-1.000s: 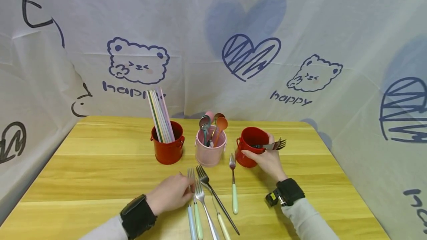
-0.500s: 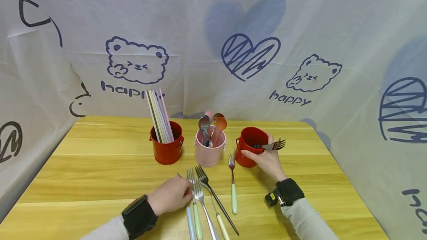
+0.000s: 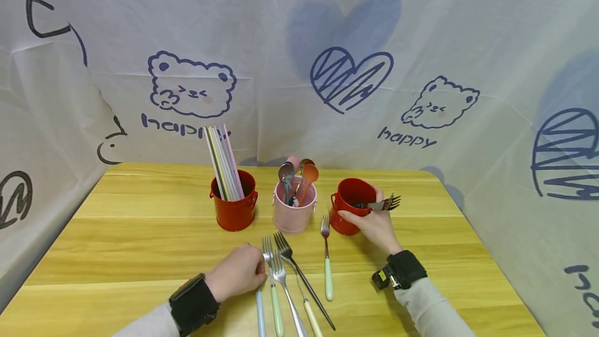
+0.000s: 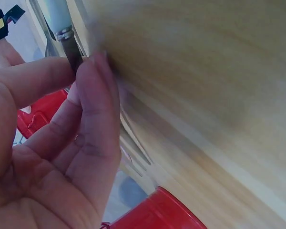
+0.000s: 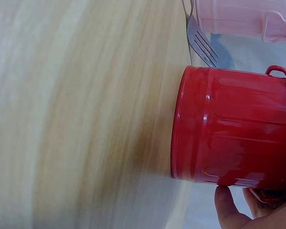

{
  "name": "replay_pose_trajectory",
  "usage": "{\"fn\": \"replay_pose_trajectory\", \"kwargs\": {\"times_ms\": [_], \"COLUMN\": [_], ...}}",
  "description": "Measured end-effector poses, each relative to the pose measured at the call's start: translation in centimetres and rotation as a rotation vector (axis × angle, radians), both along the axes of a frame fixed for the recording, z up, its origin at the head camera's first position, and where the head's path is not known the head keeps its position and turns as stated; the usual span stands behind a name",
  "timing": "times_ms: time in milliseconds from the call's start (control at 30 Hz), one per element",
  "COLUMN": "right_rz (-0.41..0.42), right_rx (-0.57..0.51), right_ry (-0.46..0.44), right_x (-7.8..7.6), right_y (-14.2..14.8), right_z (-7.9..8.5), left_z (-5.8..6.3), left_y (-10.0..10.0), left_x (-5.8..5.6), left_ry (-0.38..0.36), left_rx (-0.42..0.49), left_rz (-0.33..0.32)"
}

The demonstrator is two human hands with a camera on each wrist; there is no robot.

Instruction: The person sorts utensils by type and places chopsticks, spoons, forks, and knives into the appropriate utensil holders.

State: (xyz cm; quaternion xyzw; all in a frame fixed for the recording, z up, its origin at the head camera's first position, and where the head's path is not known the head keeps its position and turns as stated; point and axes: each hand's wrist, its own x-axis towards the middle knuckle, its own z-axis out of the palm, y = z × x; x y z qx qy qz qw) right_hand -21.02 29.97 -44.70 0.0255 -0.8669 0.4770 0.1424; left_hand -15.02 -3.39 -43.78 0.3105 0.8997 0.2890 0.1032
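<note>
My left hand [image 3: 238, 272] pinches the metal neck of a fork with a light blue handle [image 3: 260, 313]; its head is mostly hidden behind the fingers. In the left wrist view, thumb and fingertips meet just below the blue handle [image 4: 58, 16]. Close to this hand lie a green-handled fork [image 3: 277, 306], a silver fork [image 3: 287, 293], a black fork [image 3: 306, 280] and a cream-handled fork [image 3: 312, 319]. My right hand [image 3: 378, 227] grips a red bucket [image 3: 343, 222] from its right side. Forks [image 3: 390, 202] lean out over the bucket's right rim.
Another green-handled fork [image 3: 328, 274] lies apart, left of the held bucket. Behind the forks stand a pink bucket [image 3: 292, 218] with several spoons [image 3: 310, 173] and a second red bucket [image 3: 235, 216] with straws [image 3: 224, 165]. A printed cloth [image 3: 281, 118] hangs behind the table [image 3: 117, 254].
My left hand has shifted slightly left, drawing the blue-handled fork away from the green-handled one beside it. My right hand and the red bucket have stayed in place.
</note>
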Motion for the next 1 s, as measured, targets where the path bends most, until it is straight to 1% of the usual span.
{"fn": "replay_pose_trajectory", "kwargs": {"times_ms": [167, 367, 567, 733, 833, 1000], "right_rz": [0.005, 0.008, 0.011, 0.006, 0.003, 0.004], "right_rx": [0.001, -0.009, -0.002, -0.011, -0.016, -0.019], "right_ry": [0.004, 0.016, 0.019, 0.007, 0.004, 0.014], "right_x": [0.0, 0.1, 0.1, 0.1, 0.1, 0.2], "right_y": [0.0, -0.1, -0.1, -0.1, -0.1, -0.2], "right_z": [0.1, 0.2, 0.2, 0.2, 0.3, 0.2], "left_z": [0.0, 0.1, 0.6, 0.9, 1.1, 1.7], "left_y": [-0.4, -0.8, -0.8, -0.5, -0.3, 0.1], "left_x": [-0.3, -0.6, -0.7, -0.9, -1.1, -1.2], "left_ry": [-0.004, 0.057, 0.057, 0.098, 0.124, 0.134], "left_rx": [0.044, 0.092, 0.176, 0.226, 0.273, 0.370], "left_rz": [0.025, 0.051, 0.073, 0.092, 0.107, 0.112]}}
